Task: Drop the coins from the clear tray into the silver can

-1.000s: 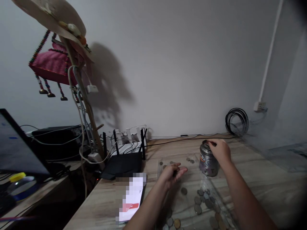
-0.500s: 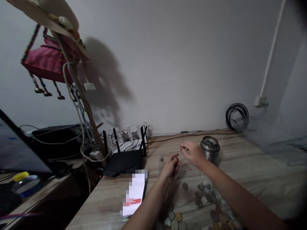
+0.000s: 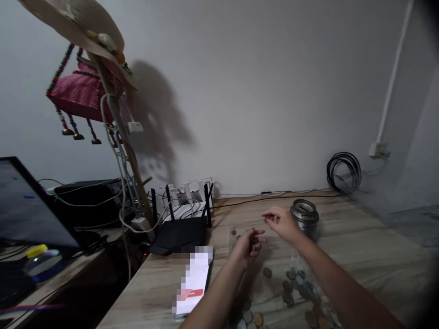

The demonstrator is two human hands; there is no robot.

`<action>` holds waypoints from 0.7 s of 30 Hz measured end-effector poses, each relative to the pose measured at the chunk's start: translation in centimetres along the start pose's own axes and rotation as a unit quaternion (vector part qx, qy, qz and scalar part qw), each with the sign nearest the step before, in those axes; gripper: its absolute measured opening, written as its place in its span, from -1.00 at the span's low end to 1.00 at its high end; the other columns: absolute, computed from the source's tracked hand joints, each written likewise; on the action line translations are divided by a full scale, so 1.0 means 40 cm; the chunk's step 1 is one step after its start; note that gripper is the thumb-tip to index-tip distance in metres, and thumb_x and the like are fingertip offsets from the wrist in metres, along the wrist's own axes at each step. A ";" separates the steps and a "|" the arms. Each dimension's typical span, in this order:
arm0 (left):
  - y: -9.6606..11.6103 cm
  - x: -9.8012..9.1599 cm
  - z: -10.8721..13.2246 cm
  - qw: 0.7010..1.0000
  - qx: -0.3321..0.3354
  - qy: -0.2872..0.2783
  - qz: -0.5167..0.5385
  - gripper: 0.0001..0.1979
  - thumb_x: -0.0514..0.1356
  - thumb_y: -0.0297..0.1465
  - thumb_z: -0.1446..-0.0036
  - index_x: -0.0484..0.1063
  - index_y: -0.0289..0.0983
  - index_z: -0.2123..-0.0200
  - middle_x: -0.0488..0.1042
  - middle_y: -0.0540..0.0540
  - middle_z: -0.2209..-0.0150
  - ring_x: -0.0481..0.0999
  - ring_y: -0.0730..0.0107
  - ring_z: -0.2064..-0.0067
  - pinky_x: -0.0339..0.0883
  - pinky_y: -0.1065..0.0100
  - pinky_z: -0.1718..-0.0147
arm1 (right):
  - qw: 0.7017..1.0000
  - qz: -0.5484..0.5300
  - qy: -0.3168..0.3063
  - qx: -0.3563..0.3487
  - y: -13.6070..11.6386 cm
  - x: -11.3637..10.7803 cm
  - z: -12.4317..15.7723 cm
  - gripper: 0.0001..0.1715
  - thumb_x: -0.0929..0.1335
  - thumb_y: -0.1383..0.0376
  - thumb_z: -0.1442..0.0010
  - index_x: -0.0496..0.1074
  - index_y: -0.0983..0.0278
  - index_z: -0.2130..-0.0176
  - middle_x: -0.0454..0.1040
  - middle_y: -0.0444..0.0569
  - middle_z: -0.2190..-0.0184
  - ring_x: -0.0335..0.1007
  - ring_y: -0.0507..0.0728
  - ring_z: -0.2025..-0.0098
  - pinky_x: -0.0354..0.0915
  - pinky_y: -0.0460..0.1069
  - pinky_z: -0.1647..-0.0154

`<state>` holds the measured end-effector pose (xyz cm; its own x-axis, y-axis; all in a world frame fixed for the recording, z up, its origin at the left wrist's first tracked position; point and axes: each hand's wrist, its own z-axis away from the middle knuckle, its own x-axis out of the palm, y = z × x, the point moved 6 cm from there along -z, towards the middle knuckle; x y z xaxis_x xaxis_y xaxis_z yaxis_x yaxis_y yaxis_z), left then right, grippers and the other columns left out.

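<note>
My left hand (image 3: 250, 246) is turned palm up, its fingers half curled around a few small dark coins that are hard to make out. Just to its right, my right hand (image 3: 281, 225) pinches thumb and fingers together on a small dark piece that looks like a coin. Behind the right wrist stands a silver can-shaped coin bank (image 3: 304, 218) with a slot in its lid. Loose coins (image 3: 288, 287) lie in a clear plastic bag or sheet below and between my forearms, partly covered by them.
A phone (image 3: 195, 285) with a lit screen lies left of my left forearm. Behind it are a black router (image 3: 180, 233) with upright antennas and tangled cables. A coil of black cable (image 3: 344, 171) leans on the wall, and a monitor (image 3: 30, 205) stands far left.
The view has shifted, so everything sits slightly further right and lower. My right hand's fingers are pinched closer together, and the left fingers have shifted a little.
</note>
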<state>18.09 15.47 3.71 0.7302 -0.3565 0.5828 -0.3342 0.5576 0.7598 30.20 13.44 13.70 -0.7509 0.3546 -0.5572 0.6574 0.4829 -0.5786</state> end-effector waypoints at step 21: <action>0.009 -0.004 0.007 0.988 0.071 0.017 -0.138 -0.44 0.02 -0.50 -0.03 -0.01 -0.41 -0.12 0.47 -0.14 0.40 0.09 0.70 0.73 -0.20 0.53 0.73 | 0.956 0.206 0.208 0.011 0.047 -0.197 0.007 -0.71 0.20 0.25 -0.10 0.46 0.26 0.30 0.47 0.01 0.33 0.30 0.13 0.23 0.14 0.00 0.16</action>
<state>17.69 15.50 3.98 0.8234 -0.4537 0.3407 -0.1991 0.3313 0.9223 37.35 11.35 16.84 -0.3852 0.8016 -0.4572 0.9006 0.2183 -0.3760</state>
